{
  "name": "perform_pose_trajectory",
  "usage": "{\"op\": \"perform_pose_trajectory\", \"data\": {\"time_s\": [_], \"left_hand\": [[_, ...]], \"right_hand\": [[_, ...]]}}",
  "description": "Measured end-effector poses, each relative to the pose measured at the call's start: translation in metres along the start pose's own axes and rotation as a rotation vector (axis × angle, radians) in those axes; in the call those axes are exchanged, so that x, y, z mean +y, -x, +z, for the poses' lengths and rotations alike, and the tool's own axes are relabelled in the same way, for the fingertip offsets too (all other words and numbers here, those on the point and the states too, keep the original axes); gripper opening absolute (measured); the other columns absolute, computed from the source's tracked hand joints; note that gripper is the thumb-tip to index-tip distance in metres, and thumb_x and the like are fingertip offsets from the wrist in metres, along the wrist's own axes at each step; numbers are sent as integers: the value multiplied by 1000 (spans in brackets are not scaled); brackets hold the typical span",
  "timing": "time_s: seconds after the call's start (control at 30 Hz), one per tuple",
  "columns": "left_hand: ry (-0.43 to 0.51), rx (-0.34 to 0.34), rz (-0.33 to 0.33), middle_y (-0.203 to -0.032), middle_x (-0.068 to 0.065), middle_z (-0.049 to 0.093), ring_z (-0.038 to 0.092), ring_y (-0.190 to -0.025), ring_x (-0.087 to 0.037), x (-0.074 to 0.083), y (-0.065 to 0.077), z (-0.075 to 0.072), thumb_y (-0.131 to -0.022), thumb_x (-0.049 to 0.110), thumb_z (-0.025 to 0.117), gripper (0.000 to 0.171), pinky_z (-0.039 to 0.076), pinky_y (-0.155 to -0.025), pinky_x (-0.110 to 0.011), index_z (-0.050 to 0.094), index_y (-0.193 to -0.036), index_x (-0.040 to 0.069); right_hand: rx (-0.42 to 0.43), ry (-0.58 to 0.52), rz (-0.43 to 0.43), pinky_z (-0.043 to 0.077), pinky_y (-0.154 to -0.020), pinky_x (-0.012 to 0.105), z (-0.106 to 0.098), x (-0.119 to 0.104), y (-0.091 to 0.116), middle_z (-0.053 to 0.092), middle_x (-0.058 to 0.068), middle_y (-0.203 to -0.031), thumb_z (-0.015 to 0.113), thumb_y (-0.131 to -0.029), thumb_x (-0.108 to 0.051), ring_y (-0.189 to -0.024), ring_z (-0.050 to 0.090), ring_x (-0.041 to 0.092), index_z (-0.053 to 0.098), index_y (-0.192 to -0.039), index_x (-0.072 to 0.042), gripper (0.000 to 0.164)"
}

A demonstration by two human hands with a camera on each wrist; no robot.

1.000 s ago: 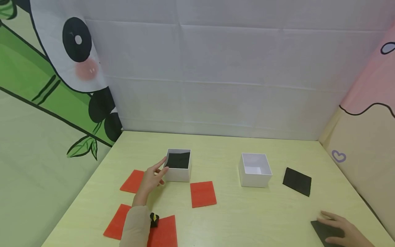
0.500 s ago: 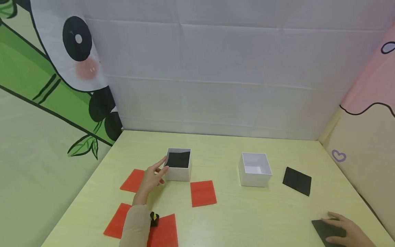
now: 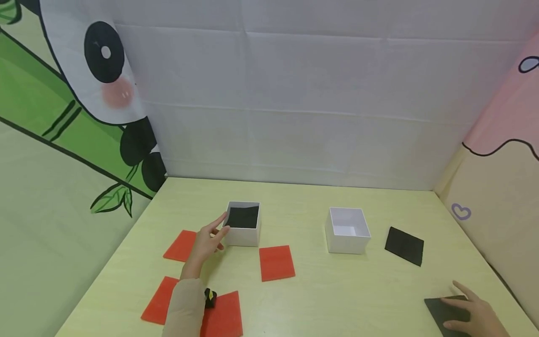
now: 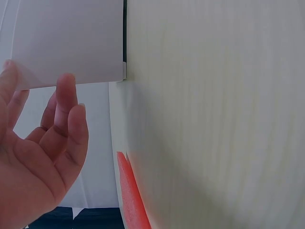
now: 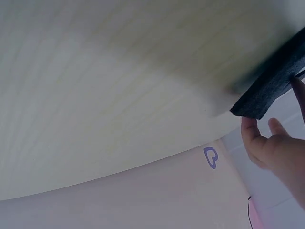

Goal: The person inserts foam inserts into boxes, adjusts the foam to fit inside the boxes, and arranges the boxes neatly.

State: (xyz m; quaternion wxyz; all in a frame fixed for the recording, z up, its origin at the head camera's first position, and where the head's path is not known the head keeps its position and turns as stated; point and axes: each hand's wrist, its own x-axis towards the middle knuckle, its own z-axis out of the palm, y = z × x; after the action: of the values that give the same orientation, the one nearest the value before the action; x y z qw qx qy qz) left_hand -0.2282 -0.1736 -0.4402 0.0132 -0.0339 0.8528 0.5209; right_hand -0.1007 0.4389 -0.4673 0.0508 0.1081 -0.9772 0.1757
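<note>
My left hand reaches to the near left corner of a white square box, index finger at its left rim and thumb at its front. In the left wrist view its fingertips meet the box wall, the lower fingers loosely bent. A black cloth square lies inside this box. At the lower right, my right hand rests on another black cloth square, with thumb and middle finger touching it and index finger lifted past its far edge. The right wrist view shows fingertips along that black cloth.
A second white box stands right of centre, nothing inside. Beyond it lies a black cloth square. Red cloth squares are spread around the left forearm, one partly beneath it. A white sheet hangs behind the table.
My right hand has shifted slightly right over the black cloth, and its index finger has risen and spread away from the others. The left hand and both boxes stay put.
</note>
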Motion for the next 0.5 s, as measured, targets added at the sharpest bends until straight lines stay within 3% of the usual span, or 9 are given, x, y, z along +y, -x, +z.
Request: {"op": "perform_pose_trajectory", "data": {"time_s": [0.07,0.17,0.37,0.5], "left_hand": [[2,-1,1,-84,-15,51,58,-56,-29,-1,0,0,-86,36,58,56,43,-51,-27,38,-137,26],[-4,0,3,-84,-14,51,58,-55,-29,-1,1,0,-86,36,58,56,43,-50,-27,38,-137,25],[-16,3,-1,-84,-14,51,58,-56,-29,0,1,-1,-86,35,58,56,42,-50,-26,37,-137,25],[-18,0,-7,-83,-13,50,58,-55,-28,-1,1,-1,-86,35,58,57,41,-50,-26,37,-138,24]], "right_hand": [[-85,37,88,37,-69,63,-2,-2,-2,35,31,-114,82,-52,-24,-94,38,61,66,-95,2,52],[-159,58,170,33,-71,66,-3,-2,-2,30,33,-113,80,-55,-29,-95,33,62,64,-99,5,57],[-122,50,190,30,-71,69,-2,-1,-1,26,37,-111,81,-54,-27,-95,28,63,65,-95,5,54],[-169,21,251,34,-70,65,-5,3,-3,36,41,-104,81,-53,-30,-94,33,59,64,-97,7,59]]}}
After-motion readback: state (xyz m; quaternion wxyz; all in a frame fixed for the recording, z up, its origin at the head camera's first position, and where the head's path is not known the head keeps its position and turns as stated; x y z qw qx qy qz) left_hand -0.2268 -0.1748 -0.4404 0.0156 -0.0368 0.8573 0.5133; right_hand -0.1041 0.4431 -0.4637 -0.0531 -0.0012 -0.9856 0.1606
